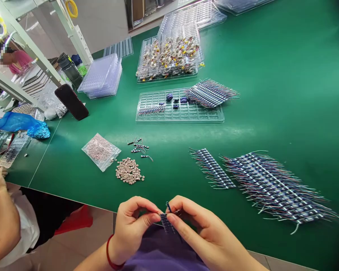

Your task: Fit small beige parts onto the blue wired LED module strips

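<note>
Two hands, left (pixel 135 226) and right (pixel 190 226), pinch what seems a small dark strip (pixel 167 225).

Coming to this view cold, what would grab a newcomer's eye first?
Probably the wide, bristling mat of wired strips on the right of the green table. Next, the clear tray heaped with white and yellow parts at the far side, then the small pile of pinkish discs just beyond the left hand.

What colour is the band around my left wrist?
The band on your left wrist is dark red, seen best in the head view.
</note>
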The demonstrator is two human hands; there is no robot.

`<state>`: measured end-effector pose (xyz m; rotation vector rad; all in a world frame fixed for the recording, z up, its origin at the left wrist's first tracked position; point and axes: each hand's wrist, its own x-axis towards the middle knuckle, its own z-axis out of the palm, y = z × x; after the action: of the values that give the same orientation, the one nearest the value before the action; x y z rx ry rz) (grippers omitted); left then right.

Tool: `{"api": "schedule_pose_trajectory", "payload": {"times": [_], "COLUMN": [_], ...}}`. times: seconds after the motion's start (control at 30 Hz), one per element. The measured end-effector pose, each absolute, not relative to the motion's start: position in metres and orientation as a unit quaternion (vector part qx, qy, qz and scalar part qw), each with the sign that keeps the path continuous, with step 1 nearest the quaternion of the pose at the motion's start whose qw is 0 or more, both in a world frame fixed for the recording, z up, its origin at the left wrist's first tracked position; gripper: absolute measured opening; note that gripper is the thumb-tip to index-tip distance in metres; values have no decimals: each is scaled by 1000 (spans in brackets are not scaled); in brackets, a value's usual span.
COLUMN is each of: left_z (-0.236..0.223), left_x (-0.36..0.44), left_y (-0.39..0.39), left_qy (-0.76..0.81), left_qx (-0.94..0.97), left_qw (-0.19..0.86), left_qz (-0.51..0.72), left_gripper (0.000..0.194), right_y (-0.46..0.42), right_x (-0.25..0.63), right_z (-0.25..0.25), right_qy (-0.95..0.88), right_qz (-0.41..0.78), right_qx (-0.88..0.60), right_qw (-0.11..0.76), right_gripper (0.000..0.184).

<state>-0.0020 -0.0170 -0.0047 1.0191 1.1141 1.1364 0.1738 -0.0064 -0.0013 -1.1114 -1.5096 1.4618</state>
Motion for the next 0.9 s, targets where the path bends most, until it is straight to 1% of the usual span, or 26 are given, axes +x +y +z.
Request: {"api": "schedule_pose_trajectory", "payload": {"times": [0.17, 0.33, 0.4, 0.5, 0.7, 0.9], "left_z": [-4, 0, 2, 4, 9, 4], "left_x": [-5, -7, -6, -5, -6, -5], "left_y": [-20, -21, -21, -21, -18, -16], "left_qy": [479, 482, 490, 509, 519, 540], "left_qx": [509, 558, 548, 519, 524, 418], "left_qw": [529, 492, 500, 526, 541, 606], "left_qz": [481, 463, 457, 440, 404, 408], "left_gripper": [6, 6, 6, 10, 18, 17], "right_y": [-8, -11, -12, -13, -11, -5], "right_x": [174, 175, 176, 177, 179, 177], "right_z": [1, -2, -1, 0, 3, 3], "right_qy": [-607, -611, -608, -613, -635, -630], "right_qz": [540, 539, 545, 548, 522, 520], "right_qx": [-437, -429, -429, -425, -414, -427], "right_qw": [385, 391, 385, 378, 392, 388], "right_gripper": [16, 15, 16, 15, 14, 13]}}
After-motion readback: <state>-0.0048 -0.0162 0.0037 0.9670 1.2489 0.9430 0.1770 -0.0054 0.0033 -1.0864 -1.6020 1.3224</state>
